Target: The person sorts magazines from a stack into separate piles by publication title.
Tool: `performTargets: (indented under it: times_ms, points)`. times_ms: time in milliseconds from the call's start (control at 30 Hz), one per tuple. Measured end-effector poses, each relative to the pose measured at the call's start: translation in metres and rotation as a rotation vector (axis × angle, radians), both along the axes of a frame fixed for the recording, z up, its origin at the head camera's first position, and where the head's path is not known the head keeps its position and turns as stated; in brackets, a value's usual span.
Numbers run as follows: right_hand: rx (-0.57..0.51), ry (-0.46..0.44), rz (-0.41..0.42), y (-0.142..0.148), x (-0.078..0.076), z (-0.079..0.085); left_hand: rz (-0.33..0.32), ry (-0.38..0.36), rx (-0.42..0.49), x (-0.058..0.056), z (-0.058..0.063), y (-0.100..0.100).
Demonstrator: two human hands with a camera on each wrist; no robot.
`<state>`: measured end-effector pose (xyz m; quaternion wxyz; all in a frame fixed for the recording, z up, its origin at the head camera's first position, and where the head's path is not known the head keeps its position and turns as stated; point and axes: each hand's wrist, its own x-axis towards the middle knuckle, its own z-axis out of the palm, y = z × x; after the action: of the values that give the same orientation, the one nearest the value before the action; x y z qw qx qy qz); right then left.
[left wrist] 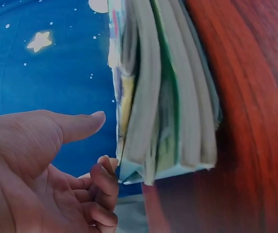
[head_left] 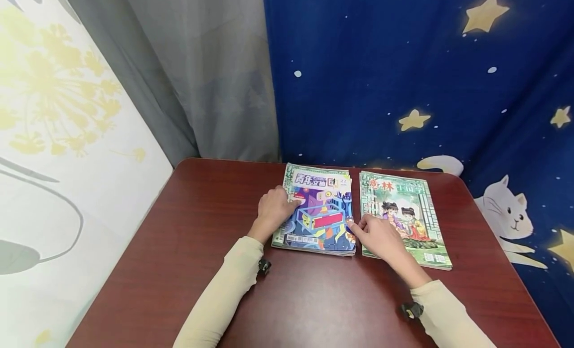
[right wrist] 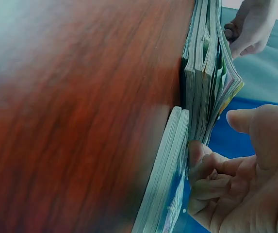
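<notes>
A stack of magazines with a purple cover point(head_left: 324, 216) on top lies at the table's centre, its page edges point(left wrist: 189, 97) fanned unevenly. At its left side is my left hand point(head_left: 274, 208), thumb out over the cover and fingers loosely bent near the edge in the left wrist view. My right hand point(head_left: 378, 236) is at the stack's right side, overlapping a second magazine stack point(head_left: 421, 223) with a green illustrated cover. Its bent fingertips point(right wrist: 197, 153) come right at the page edges between the two stacks; the thumb stands apart from the pages.
Both stacks lie on a dark red wooden table point(head_left: 188, 248). Behind it hang a grey curtain point(head_left: 228, 88) and a blue curtain point(head_left: 358, 79) with stars and a white cat. A white patterned curtain point(head_left: 58, 138) borders the left side.
</notes>
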<state>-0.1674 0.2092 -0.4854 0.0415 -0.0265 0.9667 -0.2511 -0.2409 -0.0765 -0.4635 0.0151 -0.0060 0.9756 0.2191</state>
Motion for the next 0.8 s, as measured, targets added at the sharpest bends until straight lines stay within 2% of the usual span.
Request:
performTargets:
  times_ms: [233,500,667,800]
  points:
    - [0.022,0.012,0.03,-0.008,-0.003,0.003,-0.017,0.021,-0.061,-0.001,-0.006,-0.001]
    - [0.078,-0.007,0.07,-0.014,-0.007,0.0,0.005,-0.011,-0.095,-0.002,-0.002,0.002]
    - [0.064,-0.021,0.065,-0.012,-0.007,0.001,0.009,-0.058,-0.046,-0.005,0.002,0.002]
    - [0.042,-0.02,0.06,-0.011,-0.005,0.003,0.027,-0.115,0.058,-0.007,0.005,0.001]
